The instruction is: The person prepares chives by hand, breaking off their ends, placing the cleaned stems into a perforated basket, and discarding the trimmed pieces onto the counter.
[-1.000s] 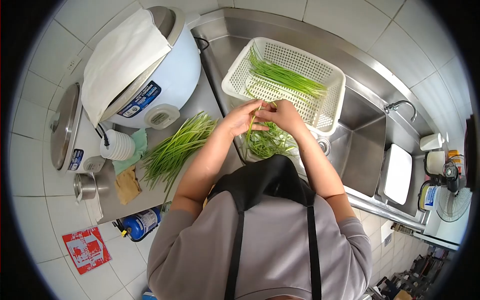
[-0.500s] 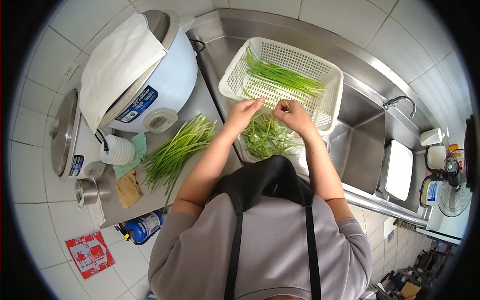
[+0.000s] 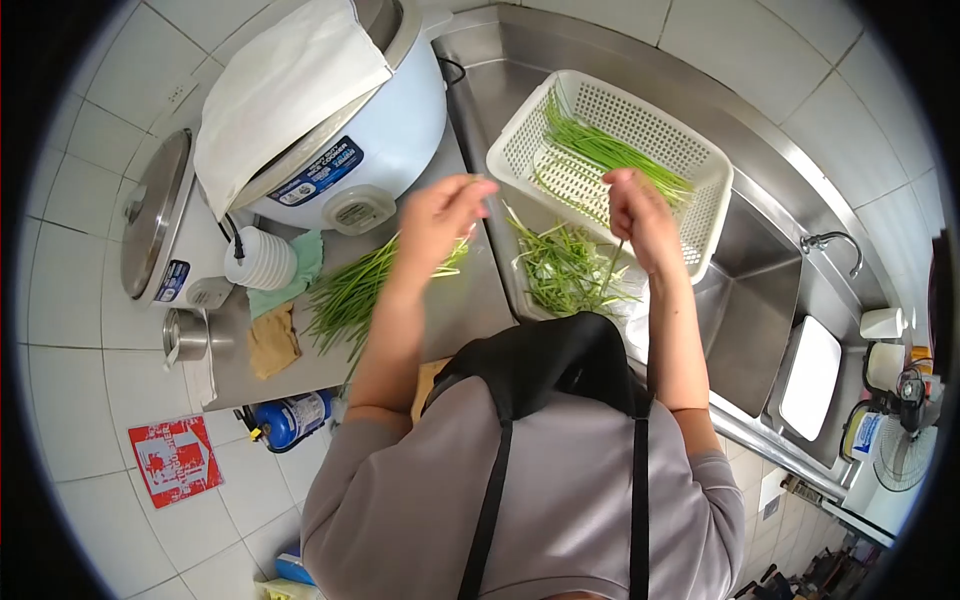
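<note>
My left hand is raised over the near end of a loose bundle of long chives on the steel counter. Motion blurs its fingers, so I cannot see whether they hold anything. My right hand is closed, with a thin green chive stalk hanging down from it. Below and left of that hand lies a tangled heap of chive trimmings on what looks like clear plastic. Behind both hands stands a white perforated basket, with a neat row of chives inside.
A big blue-white rice cooker, partly covered by a white cloth, stands at the left. Beside it are a ribbed white container and folded cloths. A steel sink with a tap lies to the right.
My hands were close together in front of the basket and have moved apart. The left has gone left towards the chive bundle, the right a little right. The whole view has shifted slightly.
</note>
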`<state>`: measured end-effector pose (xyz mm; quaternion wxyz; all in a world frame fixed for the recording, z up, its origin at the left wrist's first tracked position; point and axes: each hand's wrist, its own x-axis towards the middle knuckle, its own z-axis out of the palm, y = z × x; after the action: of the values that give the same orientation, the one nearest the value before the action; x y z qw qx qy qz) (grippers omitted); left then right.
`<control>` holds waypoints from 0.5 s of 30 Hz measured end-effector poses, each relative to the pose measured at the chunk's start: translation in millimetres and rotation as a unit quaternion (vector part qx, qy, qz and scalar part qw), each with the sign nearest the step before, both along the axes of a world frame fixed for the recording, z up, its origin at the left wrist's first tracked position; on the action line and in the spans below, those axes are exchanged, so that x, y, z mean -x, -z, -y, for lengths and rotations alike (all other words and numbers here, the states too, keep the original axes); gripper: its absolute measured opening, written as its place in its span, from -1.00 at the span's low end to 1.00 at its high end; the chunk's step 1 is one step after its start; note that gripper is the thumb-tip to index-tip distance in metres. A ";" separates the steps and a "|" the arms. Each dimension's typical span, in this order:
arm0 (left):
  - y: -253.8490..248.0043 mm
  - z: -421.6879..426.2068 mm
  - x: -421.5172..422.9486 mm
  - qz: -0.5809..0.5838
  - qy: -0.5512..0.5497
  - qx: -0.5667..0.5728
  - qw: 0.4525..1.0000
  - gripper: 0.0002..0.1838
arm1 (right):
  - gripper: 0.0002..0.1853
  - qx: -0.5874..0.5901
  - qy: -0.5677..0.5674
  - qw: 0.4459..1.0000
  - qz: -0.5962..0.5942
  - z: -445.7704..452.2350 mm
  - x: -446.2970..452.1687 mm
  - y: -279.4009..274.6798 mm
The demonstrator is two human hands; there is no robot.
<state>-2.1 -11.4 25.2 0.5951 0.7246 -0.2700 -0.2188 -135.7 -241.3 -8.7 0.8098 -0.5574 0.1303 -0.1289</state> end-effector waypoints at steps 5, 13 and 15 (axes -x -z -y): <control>45.6 -76.3 -47.9 0.228 -0.082 -0.280 0.929 -0.75 | -0.60 -0.176 -0.034 0.978 0.108 12.5 -20.7 18.3; 73.0 -69.8 -20.7 0.450 -0.163 -0.173 0.861 -0.70 | -0.47 -0.158 -0.108 0.979 0.075 -31.8 -63.4 29.8; 54.2 -41.9 -0.9 0.287 -0.058 -0.083 0.952 -0.74 | -0.48 -0.141 -0.114 0.982 0.052 -53.7 -72.5 26.3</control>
<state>-1.2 30.5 -29.1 0.4417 0.8180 -0.3682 0.0118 -63.2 -187.6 -35.0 0.8951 -0.4416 0.0406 -0.0454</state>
